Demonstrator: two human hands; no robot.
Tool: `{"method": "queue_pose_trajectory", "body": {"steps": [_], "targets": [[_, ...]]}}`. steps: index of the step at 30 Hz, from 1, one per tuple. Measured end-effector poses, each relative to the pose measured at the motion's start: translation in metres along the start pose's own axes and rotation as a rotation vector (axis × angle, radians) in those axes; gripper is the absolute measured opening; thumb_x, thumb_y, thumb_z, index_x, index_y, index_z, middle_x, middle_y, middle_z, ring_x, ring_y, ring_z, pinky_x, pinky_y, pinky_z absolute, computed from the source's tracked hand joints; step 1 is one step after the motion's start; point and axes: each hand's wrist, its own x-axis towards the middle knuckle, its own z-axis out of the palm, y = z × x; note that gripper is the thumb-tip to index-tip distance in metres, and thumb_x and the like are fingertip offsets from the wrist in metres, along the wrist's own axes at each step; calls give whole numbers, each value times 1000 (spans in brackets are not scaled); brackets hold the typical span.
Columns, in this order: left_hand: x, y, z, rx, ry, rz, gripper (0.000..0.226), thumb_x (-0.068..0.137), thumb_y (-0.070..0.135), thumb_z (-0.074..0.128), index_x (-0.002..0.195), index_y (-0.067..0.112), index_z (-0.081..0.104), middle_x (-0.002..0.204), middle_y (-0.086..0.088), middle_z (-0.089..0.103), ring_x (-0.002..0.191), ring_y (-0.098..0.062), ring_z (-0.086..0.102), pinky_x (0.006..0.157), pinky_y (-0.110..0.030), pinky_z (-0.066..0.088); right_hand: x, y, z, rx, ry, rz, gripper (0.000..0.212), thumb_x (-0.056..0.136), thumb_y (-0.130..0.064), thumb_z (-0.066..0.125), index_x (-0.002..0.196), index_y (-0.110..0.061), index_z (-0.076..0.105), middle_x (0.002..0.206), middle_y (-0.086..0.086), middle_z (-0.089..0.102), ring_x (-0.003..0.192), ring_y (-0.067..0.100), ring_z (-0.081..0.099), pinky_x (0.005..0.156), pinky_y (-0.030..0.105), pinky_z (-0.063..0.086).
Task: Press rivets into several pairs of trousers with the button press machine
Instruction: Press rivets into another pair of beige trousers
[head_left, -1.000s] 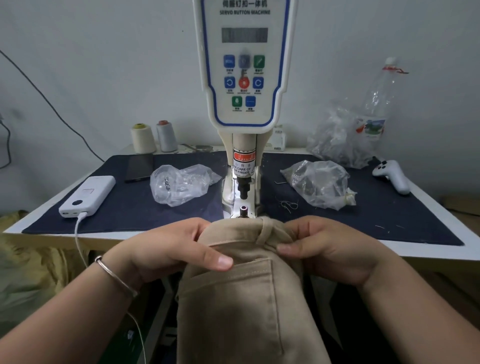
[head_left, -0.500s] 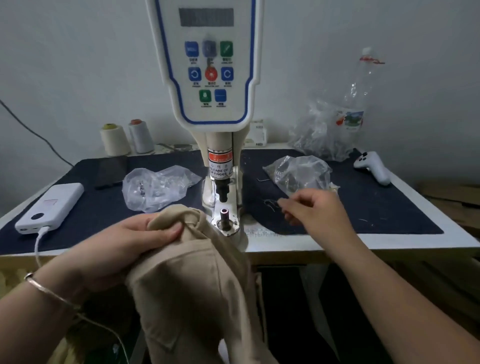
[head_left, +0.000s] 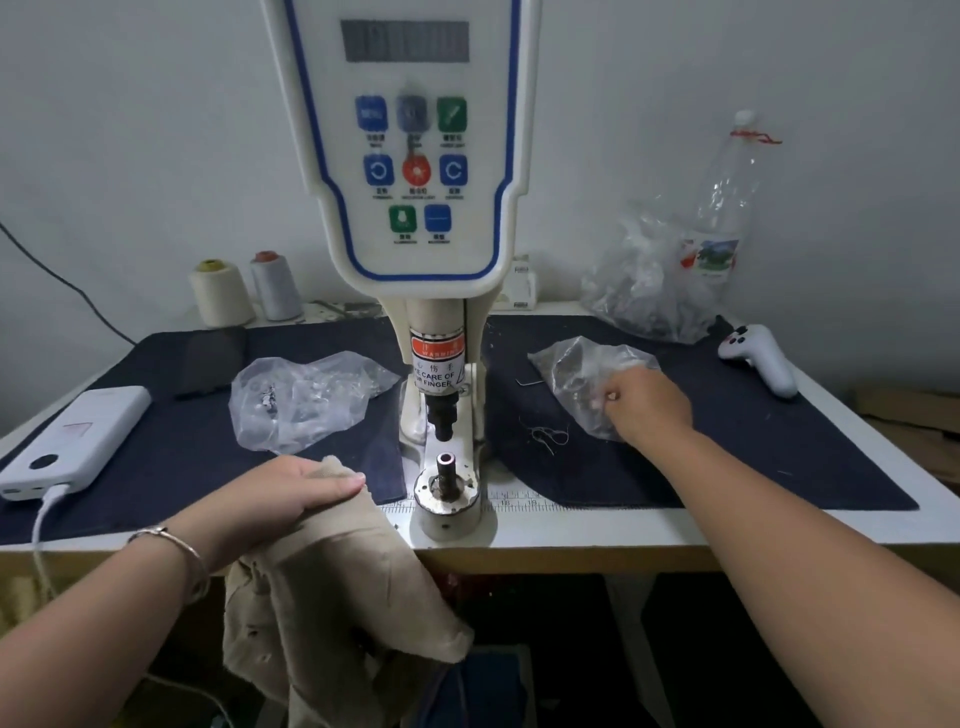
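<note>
Left hand (head_left: 291, 493) lies flat on beige trousers (head_left: 332, 587) draped over the desk (head_left: 597, 535) edge, parking them beside the press die (head_left: 445, 470). Right hand (head_left: 647, 410) fingers curl into the plastic bag (head_left: 576, 374), likely fetching a rivet.

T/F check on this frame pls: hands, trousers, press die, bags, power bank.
1. The left hand rests on the beige trousers at the table's front edge. True.
2. The trousers lie over the lower die of the button press machine. False: the die is bare; the trousers sit to its left and hang off the table.
3. The right hand is at the clear plastic bag right of the machine. True.
4. The white power bank sits at the table's right end. False: it is at the left end, cable plugged in.
5. Both hands hold the trousers. False: only the left hand touches them.
</note>
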Motion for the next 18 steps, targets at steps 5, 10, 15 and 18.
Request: {"method": "queue_pose_trajectory", "body": {"steps": [5, 10, 15, 18], "targets": [[8, 0, -2, -60, -43, -67, 26, 82, 44, 74, 86, 19, 81, 89, -8, 78, 82, -20, 75, 76, -29, 53, 9, 7, 9, -32, 38, -47, 11, 93, -35, 62, 93, -27, 69, 97, 2, 63, 89, 24, 58, 68, 29, 43], [7, -4, -3, -122, -32, -58, 28, 82, 41, 75, 85, 14, 80, 89, -13, 77, 80, -24, 75, 73, -30, 54, 13, 4, 3, -36, -1, -56, 14, 92, -24, 60, 88, -30, 72, 92, 0, 65, 86, 23, 62, 67, 30, 47], [7, -5, -3, -160, -28, -45, 30, 78, 39, 77, 88, 11, 80, 91, -15, 77, 81, -26, 75, 75, -32, 54, 12, 4, 1, -59, 15, -83, 19, 92, -17, 58, 87, -28, 73, 91, 1, 66, 83, 23, 62, 67, 30, 49], [7, -6, -3, -163, -25, -32, 32, 76, 40, 77, 86, 10, 80, 90, -15, 77, 79, -24, 74, 73, -31, 54, 11, 4, 3, -76, 42, -46, 16, 93, -17, 56, 92, -21, 72, 88, 3, 64, 81, 24, 60, 66, 30, 46]]}}
